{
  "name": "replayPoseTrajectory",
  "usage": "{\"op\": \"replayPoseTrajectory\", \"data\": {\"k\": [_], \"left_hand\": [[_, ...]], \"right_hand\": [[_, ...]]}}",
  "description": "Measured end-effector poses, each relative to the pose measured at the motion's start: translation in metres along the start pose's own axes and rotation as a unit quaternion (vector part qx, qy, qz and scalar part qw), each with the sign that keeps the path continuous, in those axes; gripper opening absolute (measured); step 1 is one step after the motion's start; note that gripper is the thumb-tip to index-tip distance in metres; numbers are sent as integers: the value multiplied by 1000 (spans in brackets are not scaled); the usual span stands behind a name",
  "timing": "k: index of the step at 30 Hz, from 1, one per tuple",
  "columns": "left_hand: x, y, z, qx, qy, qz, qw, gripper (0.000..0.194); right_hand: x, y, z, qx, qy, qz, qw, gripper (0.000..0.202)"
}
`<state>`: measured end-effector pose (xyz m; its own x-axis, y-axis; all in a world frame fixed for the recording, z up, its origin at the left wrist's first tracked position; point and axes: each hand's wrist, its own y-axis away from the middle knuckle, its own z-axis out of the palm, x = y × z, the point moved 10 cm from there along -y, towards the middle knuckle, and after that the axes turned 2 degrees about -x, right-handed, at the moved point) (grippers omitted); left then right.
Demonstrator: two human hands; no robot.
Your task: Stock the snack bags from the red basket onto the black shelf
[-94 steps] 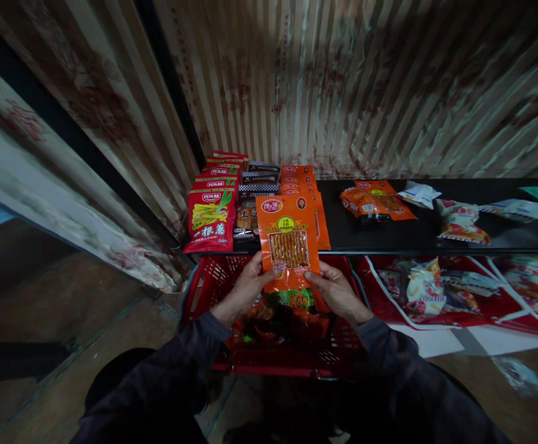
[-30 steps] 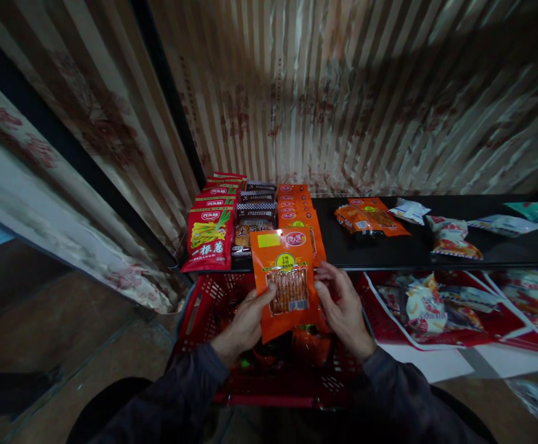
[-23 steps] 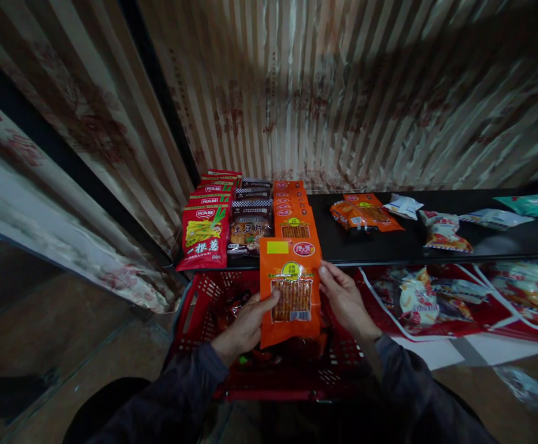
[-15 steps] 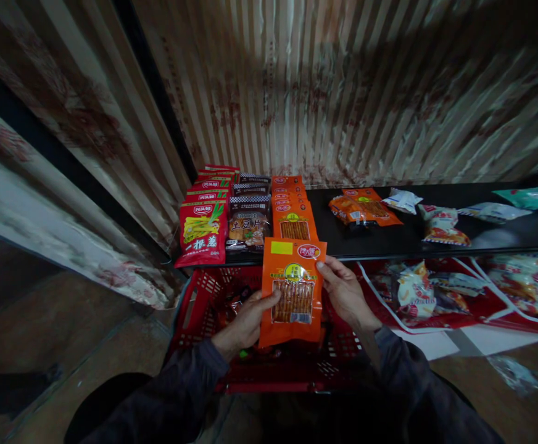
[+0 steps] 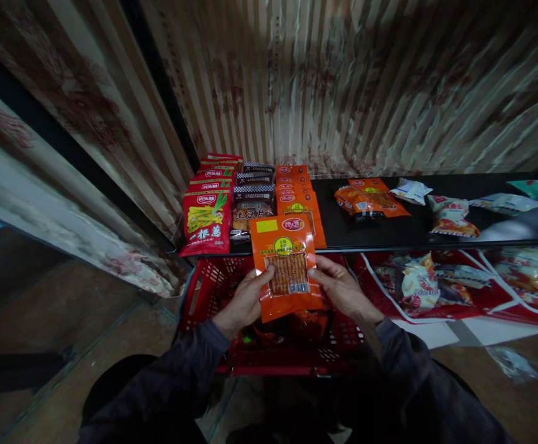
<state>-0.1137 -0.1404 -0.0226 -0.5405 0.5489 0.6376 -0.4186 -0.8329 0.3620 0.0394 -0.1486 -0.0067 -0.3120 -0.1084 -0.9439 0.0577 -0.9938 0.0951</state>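
Right over a red plastic basket with slotted walls [image 5: 292, 364], both hands have hold of a flat, shiny orange snack packet with a clear window and a yellow label [image 5: 284, 271]. Left hand [image 5: 245, 299] pinches one side, thumb flat on the front, other fingers tucked behind; right hand [image 5: 338, 287] nips the opposite edge between thumb and fingers. Packet's tilted, face up, just in front of the black shelf [image 5: 375, 237]. On that shelf there's a row of matching orange packets [image 5: 297, 203], dark packets with checkered tops [image 5: 253, 206] next to them, then red glossy packets printed with green onions [image 5: 206, 219].
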Motion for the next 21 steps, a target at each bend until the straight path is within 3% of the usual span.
{"op": "replayPoseTrajectory", "data": {"k": [4,7,16,21], "left_hand": [[5,-2,-1,6,8,11,1000,29],[5,-2,4,-20,-2,5,1000,29],[0,2,17,-91,-69,-19,993,42],[1,1,16,-109,-65,-4,992,51]], "right_hand": [[1,0,6,-17,4,10,1000,39],[0,-1,4,0,-26,5,1000,39],[-2,-1,-14,70,-46,-6,996,37],[0,-1,-18,90,-52,-12,995,41]]}}
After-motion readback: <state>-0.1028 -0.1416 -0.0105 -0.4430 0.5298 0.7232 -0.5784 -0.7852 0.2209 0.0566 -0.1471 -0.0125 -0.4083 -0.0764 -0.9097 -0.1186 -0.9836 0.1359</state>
